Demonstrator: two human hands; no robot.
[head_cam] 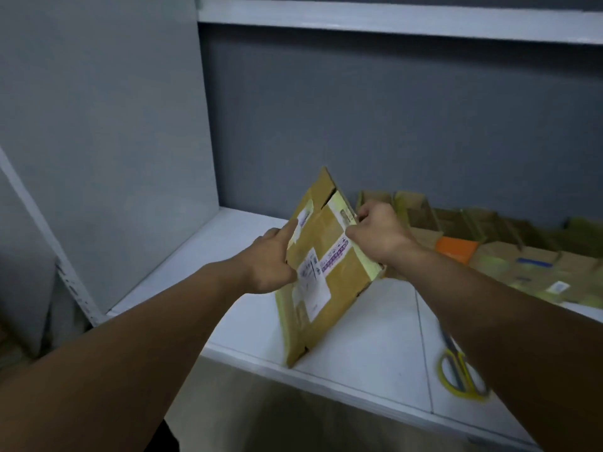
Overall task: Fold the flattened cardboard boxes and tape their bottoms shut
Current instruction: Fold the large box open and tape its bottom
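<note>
A flattened brown cardboard box with white labels and yellowish tape strips stands tilted on its lower corner near the front of the white shelf. My left hand holds its left edge, index finger stretched up along the cardboard and the other fingers curled at the edge. My right hand grips the box's upper right edge with curled fingers. The box's far side is hidden.
Several other cardboard boxes lie in a row along the back right of the shelf, one with an orange patch. Yellow-handled scissors lie at the front right. A grey back wall and a white side panel enclose the shelf.
</note>
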